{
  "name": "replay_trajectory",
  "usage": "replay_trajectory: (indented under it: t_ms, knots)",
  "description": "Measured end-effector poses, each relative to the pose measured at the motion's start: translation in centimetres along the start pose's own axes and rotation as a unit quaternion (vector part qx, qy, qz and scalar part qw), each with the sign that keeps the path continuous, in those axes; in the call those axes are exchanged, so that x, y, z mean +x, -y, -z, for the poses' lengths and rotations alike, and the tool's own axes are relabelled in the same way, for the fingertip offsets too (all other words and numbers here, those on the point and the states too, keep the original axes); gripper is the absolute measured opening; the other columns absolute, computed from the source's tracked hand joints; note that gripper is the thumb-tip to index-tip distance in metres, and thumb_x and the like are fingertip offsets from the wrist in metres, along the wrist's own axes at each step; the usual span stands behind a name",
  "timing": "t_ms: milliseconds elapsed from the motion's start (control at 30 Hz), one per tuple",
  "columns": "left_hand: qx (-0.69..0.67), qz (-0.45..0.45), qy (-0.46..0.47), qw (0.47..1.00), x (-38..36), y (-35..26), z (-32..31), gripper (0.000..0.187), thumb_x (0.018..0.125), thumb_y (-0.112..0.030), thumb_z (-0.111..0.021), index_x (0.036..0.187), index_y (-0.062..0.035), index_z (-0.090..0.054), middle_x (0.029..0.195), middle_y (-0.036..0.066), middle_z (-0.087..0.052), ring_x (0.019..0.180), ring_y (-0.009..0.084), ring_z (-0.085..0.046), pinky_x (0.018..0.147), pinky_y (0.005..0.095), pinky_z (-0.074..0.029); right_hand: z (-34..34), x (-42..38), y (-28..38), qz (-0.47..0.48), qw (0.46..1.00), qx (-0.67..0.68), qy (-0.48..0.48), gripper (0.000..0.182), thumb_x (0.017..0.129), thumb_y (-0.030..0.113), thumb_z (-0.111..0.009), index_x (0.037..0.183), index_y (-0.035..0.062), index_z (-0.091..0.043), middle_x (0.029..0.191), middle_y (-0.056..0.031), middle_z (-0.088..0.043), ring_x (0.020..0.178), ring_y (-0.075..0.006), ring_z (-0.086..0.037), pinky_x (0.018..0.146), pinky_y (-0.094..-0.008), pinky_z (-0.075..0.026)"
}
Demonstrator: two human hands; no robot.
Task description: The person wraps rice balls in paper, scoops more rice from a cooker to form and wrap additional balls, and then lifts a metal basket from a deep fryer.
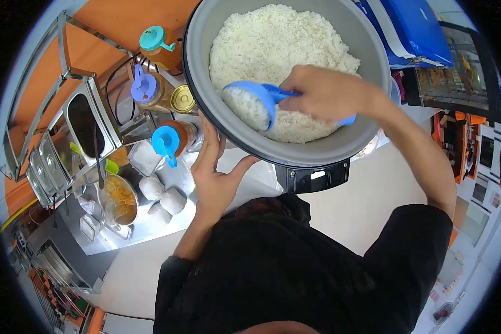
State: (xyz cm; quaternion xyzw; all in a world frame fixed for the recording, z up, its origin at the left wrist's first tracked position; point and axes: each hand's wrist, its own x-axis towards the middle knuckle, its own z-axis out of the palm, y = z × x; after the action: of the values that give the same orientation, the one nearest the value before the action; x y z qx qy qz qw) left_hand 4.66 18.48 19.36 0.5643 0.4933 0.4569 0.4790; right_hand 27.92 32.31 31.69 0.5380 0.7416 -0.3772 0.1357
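Inside a large rice cooker (288,151), white cooked rice (284,42) fills the grey inner pot. My right hand (331,92) is closed around the handle of a blue rice scoop (270,100), whose round bowl holds rice and sits low in the pot near its left wall. The handle's far end sticks out past my palm. My left hand (216,178) lies with fingers stretched and thumb apart against the outer left side of the cooker. Just left of that hand stands a bottle with a blue lid (167,142).
Bottles with teal (153,38) and purple (145,86) lids and a gold-lidded can (182,100) line the cooker's left. White wrapped bundles (161,197), a bowl of yellowish food (118,200) and metal food pans (86,122) are farther left. A blue box (417,33) stands at right.
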Motion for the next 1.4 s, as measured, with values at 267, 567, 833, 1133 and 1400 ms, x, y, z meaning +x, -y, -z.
replay_trajectory:
  t_ms: [267, 567, 833, 1133, 1400]
  knots:
    - [0.058, -0.054, -0.014, 0.997, -2.4, 2.7, 1.5, 0.096, 0.077, -0.004, -0.091, 0.158, 0.0015, -0.041, 0.168, 0.026, -0.032, 0.153, 0.04, -0.037, 0.119, 0.049, -0.041, 3.0, -0.3, -4.2, -0.056, 0.974, 0.212, 0.05, 0.032, 0.099, 0.028, -0.065, 0.089, -0.0019, -0.071, 0.067, -0.0006, -0.054, 0.051, -0.0092, -0.047, 0.045, -0.0281, -0.039]
    - [0.187, -0.102, 0.012, 0.977, -3.2, 0.1, -0.5, 0.091, 0.079, -0.009, -0.091, 0.156, 0.0043, -0.043, 0.162, 0.033, -0.033, 0.152, 0.0467, -0.036, 0.119, 0.0497, -0.039, 0.8, 0.6, 0.7, -0.038, 0.994, 0.081, 0.061, 0.038, 0.1, 0.027, -0.064, 0.087, -0.0079, -0.07, 0.062, -0.0074, -0.056, 0.054, -0.0215, -0.059, 0.053, -0.0367, -0.05]
    - [0.182, -0.118, 0.02, 0.976, -2.9, -1.0, -1.6, 0.1, 0.078, -0.012, -0.092, 0.16, 0.0025, -0.037, 0.164, 0.038, -0.02, 0.151, 0.0537, -0.032, 0.116, 0.0549, -0.044, 0.9, -3.7, 2.4, 0.072, 0.986, -0.112, -0.096, 0.035, 0.097, 0.026, -0.062, 0.112, -0.0048, -0.069, 0.105, -0.0273, -0.072, 0.098, -0.0439, -0.072, 0.087, -0.0493, -0.056]
    - [0.113, -0.047, -0.012, 0.992, -5.5, 2.1, 2.4, 0.044, 0.091, 0.001, -0.075, 0.133, 0.0017, -0.065, 0.139, 0.021, -0.06, 0.124, 0.0297, -0.062, 0.099, 0.0382, -0.051, 2.2, -4.5, -2.6, -0.012, 0.954, 0.294, 0.06, 0.026, 0.1, 0.023, -0.065, 0.098, -0.0025, -0.07, 0.069, -0.0027, -0.055, 0.048, -0.0078, -0.05, 0.042, -0.0265, -0.038]
    - [0.358, 0.177, 0.134, 0.907, -20.5, 15.4, 7.0, 0.016, 0.096, -0.018, -0.071, 0.102, -0.0038, -0.074, 0.095, 0.015, -0.073, 0.089, 0.0366, -0.071, 0.08, 0.045, -0.057, -7.3, -18.2, -2.9, 0.066, 0.722, 0.639, -0.257, 0.05, 0.094, 0.015, -0.06, 0.137, -0.0087, -0.052, 0.071, -0.0213, -0.061, 0.032, -0.0155, -0.044, 0.03, -0.0261, -0.03]
